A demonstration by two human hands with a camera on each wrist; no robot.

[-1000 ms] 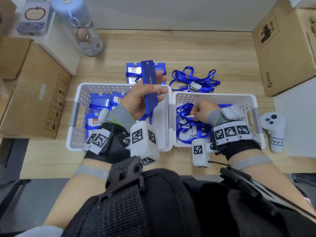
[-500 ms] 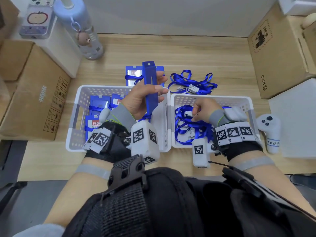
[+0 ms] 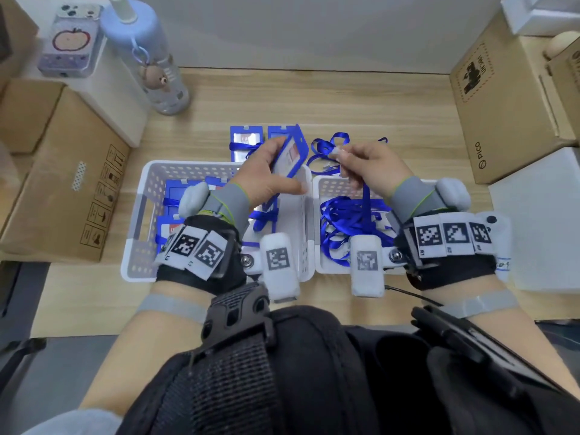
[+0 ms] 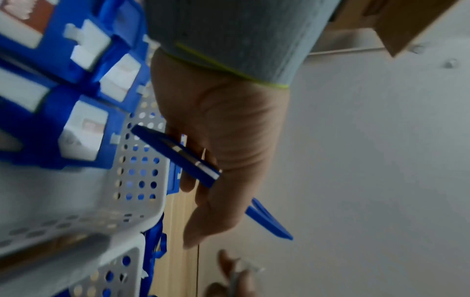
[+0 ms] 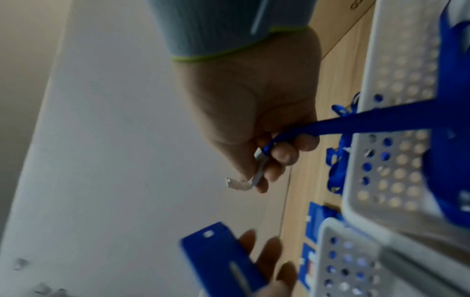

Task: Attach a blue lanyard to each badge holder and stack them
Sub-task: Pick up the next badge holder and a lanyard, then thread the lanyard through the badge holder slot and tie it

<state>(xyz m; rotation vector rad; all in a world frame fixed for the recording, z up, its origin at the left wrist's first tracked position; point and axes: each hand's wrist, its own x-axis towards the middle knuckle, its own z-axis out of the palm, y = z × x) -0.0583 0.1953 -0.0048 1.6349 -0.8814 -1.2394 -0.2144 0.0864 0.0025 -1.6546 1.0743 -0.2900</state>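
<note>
Nearest on the bench, two white baskets (image 3: 219,171) stand side by side, the right one heaped with blue lanyards (image 3: 348,221). Above them the left hand (image 3: 263,180) grips a blue badge holder (image 3: 290,155); the right hand (image 3: 373,167) pinches a lanyard clip (image 5: 244,180). Finished badges (image 3: 246,142) lie beyond, toward the far edge.
</note>
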